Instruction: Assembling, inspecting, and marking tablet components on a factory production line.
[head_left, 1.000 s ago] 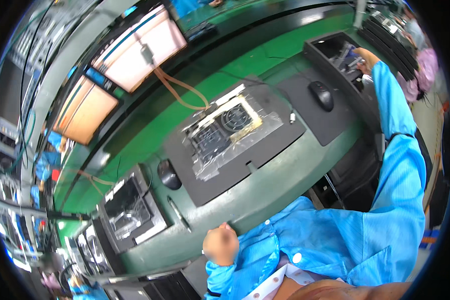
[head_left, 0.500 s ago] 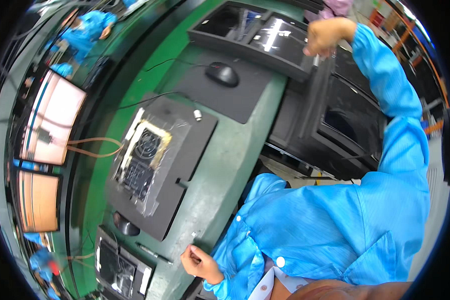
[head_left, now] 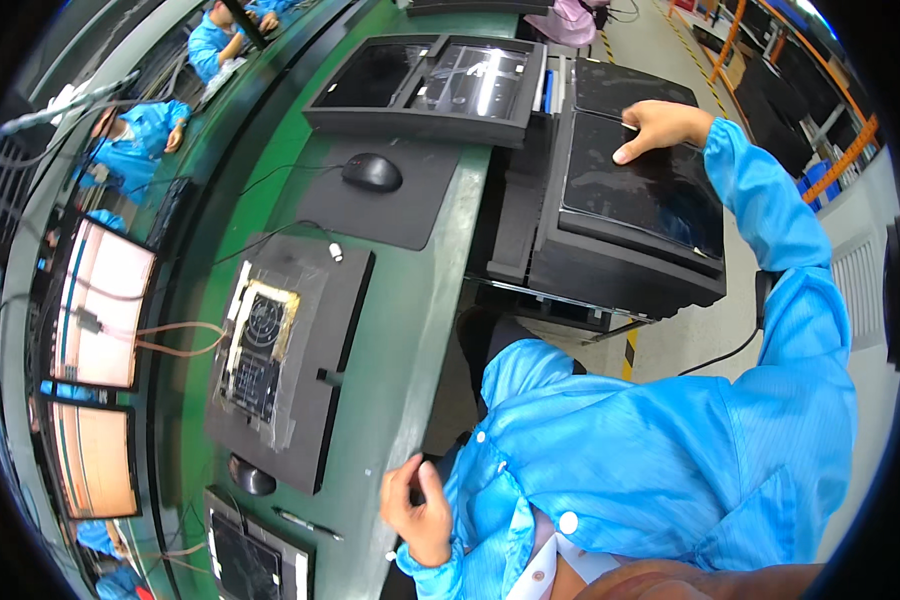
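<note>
My right hand (head_left: 662,130) reaches over a stack of black foam trays, its thumb spread from its fingers. It is at a dark, glossy flat panel (head_left: 635,190) lying in the top tray (head_left: 610,228); a small pale tab shows by the fingers. Whether the fingertips touch the panel, I cannot tell. My left hand (head_left: 420,510) hovers by the bench's near edge, fingers loosely bent, a gap between thumb and fingers, nothing visible in it. Beyond it on the green bench lies a black foam block (head_left: 320,400) with a taped electronic assembly (head_left: 260,345) on top.
Another foam tray (head_left: 410,118) holds two glossy panels on the bench. A black mouse (head_left: 372,172) lies on a dark mat (head_left: 420,205). A second mouse (head_left: 252,476), a pen (head_left: 308,524) and two lit monitors (head_left: 100,300) stand farther left. Other people in blue work across the bench.
My right hand has gone from beside the bench tray to over the panel in the stacked trays. The left hand's fingers are lifted and more parted. The whole view has shifted.
</note>
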A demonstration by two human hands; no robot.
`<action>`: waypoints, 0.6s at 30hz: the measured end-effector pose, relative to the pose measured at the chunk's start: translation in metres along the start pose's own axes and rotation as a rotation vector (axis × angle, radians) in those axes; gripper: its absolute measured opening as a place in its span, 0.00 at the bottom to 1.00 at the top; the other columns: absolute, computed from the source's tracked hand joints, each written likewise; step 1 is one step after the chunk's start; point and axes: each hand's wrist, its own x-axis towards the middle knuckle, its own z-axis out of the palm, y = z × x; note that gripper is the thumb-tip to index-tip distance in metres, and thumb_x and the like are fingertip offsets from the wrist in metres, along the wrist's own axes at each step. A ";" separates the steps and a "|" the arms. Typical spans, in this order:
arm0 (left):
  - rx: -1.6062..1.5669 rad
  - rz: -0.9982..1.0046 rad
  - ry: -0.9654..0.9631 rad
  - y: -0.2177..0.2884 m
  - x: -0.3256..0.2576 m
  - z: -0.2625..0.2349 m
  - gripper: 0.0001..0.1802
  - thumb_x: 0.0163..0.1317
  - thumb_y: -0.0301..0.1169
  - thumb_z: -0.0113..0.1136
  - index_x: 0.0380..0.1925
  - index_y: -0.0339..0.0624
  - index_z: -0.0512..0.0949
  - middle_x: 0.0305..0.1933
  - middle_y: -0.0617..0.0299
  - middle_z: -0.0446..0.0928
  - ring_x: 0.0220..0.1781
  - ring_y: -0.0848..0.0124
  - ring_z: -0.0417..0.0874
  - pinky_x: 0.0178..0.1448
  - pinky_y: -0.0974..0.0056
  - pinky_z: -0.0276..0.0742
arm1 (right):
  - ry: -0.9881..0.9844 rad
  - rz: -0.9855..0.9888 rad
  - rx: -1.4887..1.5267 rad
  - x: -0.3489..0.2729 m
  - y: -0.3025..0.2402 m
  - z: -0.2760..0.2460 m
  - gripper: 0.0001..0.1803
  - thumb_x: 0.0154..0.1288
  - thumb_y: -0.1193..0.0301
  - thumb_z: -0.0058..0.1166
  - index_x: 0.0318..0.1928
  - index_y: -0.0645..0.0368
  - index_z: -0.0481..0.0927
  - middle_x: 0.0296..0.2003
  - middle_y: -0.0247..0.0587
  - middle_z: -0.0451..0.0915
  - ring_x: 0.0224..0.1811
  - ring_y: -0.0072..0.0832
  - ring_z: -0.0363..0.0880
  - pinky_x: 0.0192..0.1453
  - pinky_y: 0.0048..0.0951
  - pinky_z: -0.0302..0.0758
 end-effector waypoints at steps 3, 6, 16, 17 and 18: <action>-0.089 0.035 -0.144 0.010 0.005 -0.002 0.09 0.61 0.21 0.68 0.43 0.36 0.85 0.33 0.55 0.82 0.32 0.66 0.83 0.37 0.64 0.77 | 0.007 -0.105 0.177 -0.011 -0.003 -0.010 0.31 0.60 0.46 0.69 0.26 0.60 0.70 0.25 0.28 0.61 0.32 0.23 0.61 0.35 0.36 0.59; -0.139 -0.059 -0.297 0.019 0.009 -0.011 0.17 0.61 0.24 0.70 0.51 0.36 0.83 0.37 0.54 0.83 0.36 0.66 0.85 0.43 0.63 0.81 | -0.034 -0.321 0.489 -0.020 -0.031 -0.038 0.22 0.69 0.56 0.65 0.29 0.55 0.69 0.27 0.20 0.59 0.32 0.15 0.59 0.35 0.29 0.58; -1.322 -0.378 -0.117 0.025 0.037 0.017 0.30 0.69 0.28 0.64 0.67 0.33 0.67 0.65 0.51 0.76 0.65 0.62 0.78 0.68 0.53 0.75 | -0.541 -0.771 0.806 -0.006 -0.335 0.057 0.26 0.79 0.54 0.50 0.66 0.59 0.74 0.51 0.41 0.81 0.53 0.31 0.80 0.60 0.37 0.76; -1.353 -0.397 0.007 0.017 0.034 0.007 0.23 0.70 0.23 0.60 0.64 0.34 0.71 0.61 0.52 0.79 0.61 0.62 0.82 0.66 0.56 0.79 | -0.183 -0.981 0.515 0.020 -0.341 0.074 0.25 0.79 0.57 0.48 0.67 0.58 0.73 0.56 0.45 0.78 0.56 0.36 0.79 0.62 0.40 0.75; -1.374 -0.406 0.049 0.004 0.027 -0.006 0.23 0.71 0.23 0.58 0.65 0.35 0.71 0.61 0.51 0.79 0.63 0.60 0.82 0.67 0.53 0.79 | 0.179 -1.161 0.217 0.051 -0.348 0.092 0.24 0.79 0.59 0.46 0.68 0.58 0.71 0.60 0.48 0.76 0.59 0.42 0.78 0.64 0.44 0.74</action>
